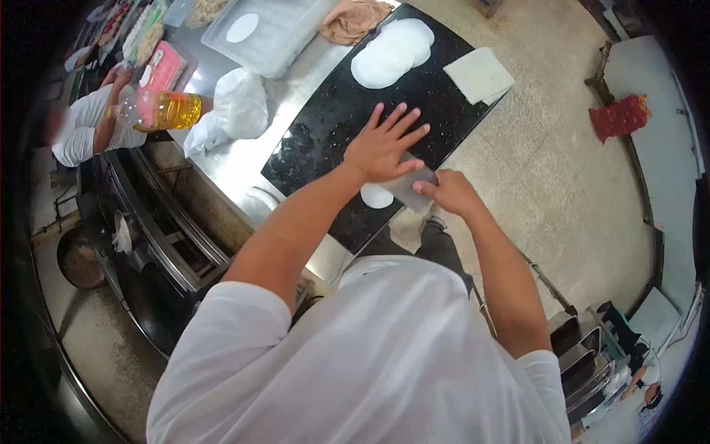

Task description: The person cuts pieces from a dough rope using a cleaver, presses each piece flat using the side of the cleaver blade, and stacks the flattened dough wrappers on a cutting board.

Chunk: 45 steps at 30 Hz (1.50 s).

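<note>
My left hand point(381, 152) lies palm down with its fingers spread, over the near part of a black worktop point(310, 140). Its thumb side overlaps the broad grey blade of a cleaver point(411, 192); whether it presses on the blade I cannot tell. My right hand point(452, 192) is closed on the cleaver at the worktop's right edge, thumb on the flat of the blade. A thin white dough round point(376, 197) shows beside the blade, below my left palm. Farther up the worktop is an overlapping pile of white dough rounds point(392, 55).
A folded white cloth point(479, 74) lies at the worktop's right edge. To the left are a clear plastic bin point(274, 37), a brown cloth point(351, 21), a white plastic bag point(240, 103) and an oil bottle point(177, 111). Another person point(92, 122) stands at far left.
</note>
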Each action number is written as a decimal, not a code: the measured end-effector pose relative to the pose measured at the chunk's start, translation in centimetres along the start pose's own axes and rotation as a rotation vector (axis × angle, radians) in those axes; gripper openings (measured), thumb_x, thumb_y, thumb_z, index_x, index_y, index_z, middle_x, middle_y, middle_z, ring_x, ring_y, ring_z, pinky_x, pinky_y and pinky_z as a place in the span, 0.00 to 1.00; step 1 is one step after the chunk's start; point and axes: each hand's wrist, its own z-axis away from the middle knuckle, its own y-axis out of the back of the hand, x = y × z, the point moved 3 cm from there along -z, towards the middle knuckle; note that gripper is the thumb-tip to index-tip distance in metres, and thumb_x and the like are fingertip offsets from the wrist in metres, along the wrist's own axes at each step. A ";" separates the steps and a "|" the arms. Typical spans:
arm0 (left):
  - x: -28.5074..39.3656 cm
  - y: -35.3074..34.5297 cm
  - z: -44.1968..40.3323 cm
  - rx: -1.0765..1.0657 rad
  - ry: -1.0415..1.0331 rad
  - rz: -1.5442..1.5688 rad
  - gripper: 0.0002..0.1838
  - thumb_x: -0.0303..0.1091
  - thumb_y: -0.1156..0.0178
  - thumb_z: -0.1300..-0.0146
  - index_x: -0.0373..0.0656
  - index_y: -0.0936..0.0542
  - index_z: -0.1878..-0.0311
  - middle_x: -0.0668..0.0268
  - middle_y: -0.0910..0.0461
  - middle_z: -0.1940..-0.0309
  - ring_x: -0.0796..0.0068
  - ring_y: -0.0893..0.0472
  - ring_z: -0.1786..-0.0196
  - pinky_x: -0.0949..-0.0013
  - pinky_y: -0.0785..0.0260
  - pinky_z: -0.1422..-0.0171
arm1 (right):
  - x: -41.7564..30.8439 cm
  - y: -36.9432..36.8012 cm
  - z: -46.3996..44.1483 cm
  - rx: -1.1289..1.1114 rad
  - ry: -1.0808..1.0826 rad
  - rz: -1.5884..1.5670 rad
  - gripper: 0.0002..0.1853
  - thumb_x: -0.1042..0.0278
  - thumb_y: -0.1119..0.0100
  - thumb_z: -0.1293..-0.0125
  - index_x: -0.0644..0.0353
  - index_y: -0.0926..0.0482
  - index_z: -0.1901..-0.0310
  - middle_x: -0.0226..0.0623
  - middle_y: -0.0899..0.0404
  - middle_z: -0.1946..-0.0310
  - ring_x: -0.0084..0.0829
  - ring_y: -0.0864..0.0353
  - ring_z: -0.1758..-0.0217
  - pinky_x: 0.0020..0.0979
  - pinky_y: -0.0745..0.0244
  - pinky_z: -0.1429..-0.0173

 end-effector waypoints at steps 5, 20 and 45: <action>4.8 -1.6 5.4 -0.212 -0.277 0.049 0.37 0.70 0.52 0.31 0.64 0.31 0.23 0.64 0.39 0.20 0.55 0.50 0.15 0.36 0.69 0.15 | 2.2 -7.3 6.5 0.007 0.033 -0.128 0.34 0.44 0.28 0.40 0.66 0.24 0.43 0.59 0.15 0.58 0.60 0.14 0.52 0.50 0.20 0.49; 3.7 -1.1 3.5 -0.190 -0.199 0.133 0.39 0.69 0.48 0.33 0.59 0.30 0.24 0.59 0.38 0.20 0.52 0.47 0.16 0.36 0.65 0.16 | -0.6 -6.5 7.3 0.090 -0.083 0.020 0.39 0.47 0.25 0.42 0.65 0.29 0.37 0.58 0.14 0.58 0.57 0.14 0.52 0.50 0.19 0.50; 1.3 -0.8 -2.9 0.037 -0.088 0.026 0.36 0.67 0.46 0.33 0.56 0.25 0.29 0.61 0.33 0.23 0.54 0.41 0.19 0.38 0.57 0.17 | -0.9 3.1 2.1 0.144 -0.110 0.155 0.36 0.45 0.26 0.43 0.64 0.27 0.43 0.59 0.15 0.57 0.59 0.14 0.51 0.52 0.20 0.49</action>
